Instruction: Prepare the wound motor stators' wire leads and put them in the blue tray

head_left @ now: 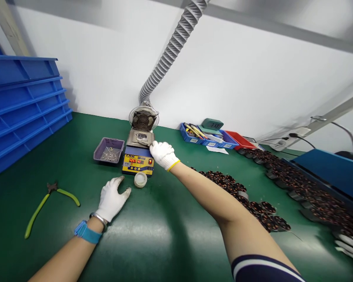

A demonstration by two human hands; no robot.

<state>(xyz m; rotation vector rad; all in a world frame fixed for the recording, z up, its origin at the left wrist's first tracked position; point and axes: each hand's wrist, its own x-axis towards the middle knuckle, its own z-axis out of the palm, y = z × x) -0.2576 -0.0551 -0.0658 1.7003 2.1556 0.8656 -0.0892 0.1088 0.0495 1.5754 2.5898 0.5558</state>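
Note:
My right hand (162,154), in a white glove with bare fingertips or thumb end hard to tell apart, reaches to the right edge of a solder pot (138,163) with a yellow front and lit red digits. Its fingers are closed; what they grip is hidden or too small to name. The pot's square well holds shiny metal (142,136). My left hand (113,197), gloved and wearing a blue wrist strap (87,232), rests over the table, thumb and fingers apart, holding nothing. Just right of it stands a small round white container (140,179).
A purple tray (96,154) with metal bits stands left of the pot. Green-handled cutters (38,211) lie at left, near stacked blue crates (26,105). Many copper-wound parts (255,207) cover the right side. An exhaust hose (176,45) hangs behind the pot; blue bins (191,138) stand farther back.

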